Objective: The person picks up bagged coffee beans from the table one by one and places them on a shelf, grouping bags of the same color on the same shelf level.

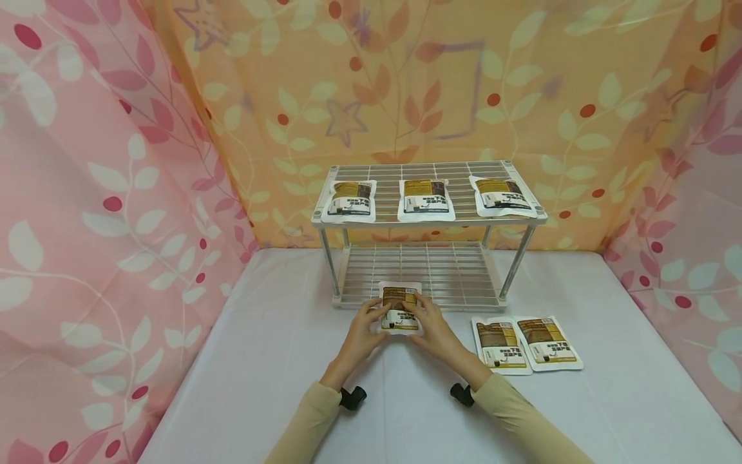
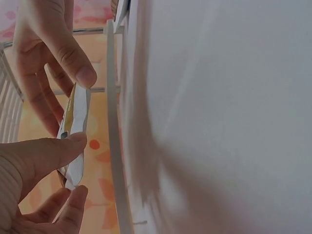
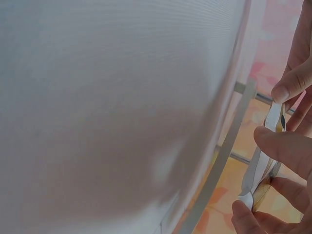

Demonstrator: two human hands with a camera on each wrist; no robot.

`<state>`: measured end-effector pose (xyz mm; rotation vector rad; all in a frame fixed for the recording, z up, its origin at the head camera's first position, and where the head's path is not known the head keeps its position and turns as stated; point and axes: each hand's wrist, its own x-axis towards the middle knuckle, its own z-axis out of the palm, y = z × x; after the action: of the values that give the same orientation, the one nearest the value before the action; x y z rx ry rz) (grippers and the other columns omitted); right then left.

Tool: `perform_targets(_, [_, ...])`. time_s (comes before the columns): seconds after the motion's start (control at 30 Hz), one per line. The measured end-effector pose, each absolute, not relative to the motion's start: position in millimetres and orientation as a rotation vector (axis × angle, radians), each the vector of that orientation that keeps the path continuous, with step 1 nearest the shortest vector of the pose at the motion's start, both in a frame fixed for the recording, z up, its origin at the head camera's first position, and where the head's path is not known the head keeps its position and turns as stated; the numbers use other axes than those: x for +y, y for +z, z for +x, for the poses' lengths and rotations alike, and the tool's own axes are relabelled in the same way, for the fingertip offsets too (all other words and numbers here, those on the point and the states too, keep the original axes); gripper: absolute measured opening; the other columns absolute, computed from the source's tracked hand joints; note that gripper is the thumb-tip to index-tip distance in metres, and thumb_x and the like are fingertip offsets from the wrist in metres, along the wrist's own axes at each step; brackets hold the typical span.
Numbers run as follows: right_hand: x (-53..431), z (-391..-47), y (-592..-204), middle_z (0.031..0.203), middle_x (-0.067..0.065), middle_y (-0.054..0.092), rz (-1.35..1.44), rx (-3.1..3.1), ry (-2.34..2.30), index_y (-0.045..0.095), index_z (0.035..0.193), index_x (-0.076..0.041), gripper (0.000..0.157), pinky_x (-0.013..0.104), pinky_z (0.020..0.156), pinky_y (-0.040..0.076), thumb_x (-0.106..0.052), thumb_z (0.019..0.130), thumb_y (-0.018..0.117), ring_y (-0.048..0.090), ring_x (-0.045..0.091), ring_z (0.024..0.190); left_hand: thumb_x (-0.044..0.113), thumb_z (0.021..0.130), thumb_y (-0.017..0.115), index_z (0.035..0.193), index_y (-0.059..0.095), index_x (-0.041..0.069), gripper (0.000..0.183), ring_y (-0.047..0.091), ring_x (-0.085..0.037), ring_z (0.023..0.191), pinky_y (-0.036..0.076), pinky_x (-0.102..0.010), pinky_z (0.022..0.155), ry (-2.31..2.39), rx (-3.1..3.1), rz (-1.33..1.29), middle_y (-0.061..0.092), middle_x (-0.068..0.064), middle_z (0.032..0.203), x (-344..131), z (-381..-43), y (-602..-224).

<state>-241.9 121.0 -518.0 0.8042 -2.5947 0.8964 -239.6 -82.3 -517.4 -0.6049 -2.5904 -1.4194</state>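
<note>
Both hands hold one flat foil-edged food pouch (image 1: 399, 322) with a brown-and-white printed front, tilted up at the front edge of the rack's lower shelf (image 1: 458, 274). My left hand (image 1: 361, 336) grips its left side and my right hand (image 1: 436, 332) grips its right side. In the left wrist view the pouch (image 2: 78, 122) shows edge-on, pinched between thumbs and fingers at both ends. The right wrist view also shows the pouch (image 3: 274, 119) from its edge, clear of the white tabletop.
On the rack's upper shelf (image 1: 382, 169) lie three similar pouches: a left one (image 1: 350, 200), a middle one (image 1: 426, 200) and a right one (image 1: 504, 196). Two more, a left pouch (image 1: 501, 345) and a right pouch (image 1: 547, 343), lie side by side on the white table (image 1: 278, 361), right of the hands.
</note>
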Motion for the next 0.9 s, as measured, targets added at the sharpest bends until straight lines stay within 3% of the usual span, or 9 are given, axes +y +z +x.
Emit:
perform_targets(0.4, [105,-248,-517,0.142,0.026,0.032,0.826,-2.635,0.886,0.048,0.133,-0.005,0.068,0.057,0.096,0.04,-0.011,0.073,0.078,0.033,0.047,0.128,-0.004,0.074,0.072,0.129,0.053,0.002,0.058,0.045,-0.038,0.122,0.046,-0.047,0.094,-1.348,-2.557,-0.627,0.042,-0.019,0.138,-99,-244,-522])
perform_targets(0.6, [98,-255,-515,0.143,0.026,0.031,0.818,-2.652,0.884,0.047,0.134,-0.006,0.066,0.057,0.097,0.039,-0.012,0.075,0.077,0.034,0.047,0.127,-0.002,0.077,0.071,0.129,0.054,0.007,0.056,0.043,-0.034,0.124,0.043,-0.045,0.098,-1.306,-2.592,-0.623,0.043,-0.014,0.138,-107,-251,-519])
perform_targets(0.9, [88,-267,-518,0.143,0.026,0.03,0.784,-2.603,0.952,0.044,0.135,0.0,0.07,0.055,0.098,0.039,-0.012,0.074,0.077,0.037,0.045,0.125,-0.002,0.078,0.069,0.127,0.055,0.004,0.051,0.043,-0.039,0.124,0.043,-0.05,0.097,-1.285,-2.581,-0.613,0.042,-0.019,0.139,-115,-256,-512])
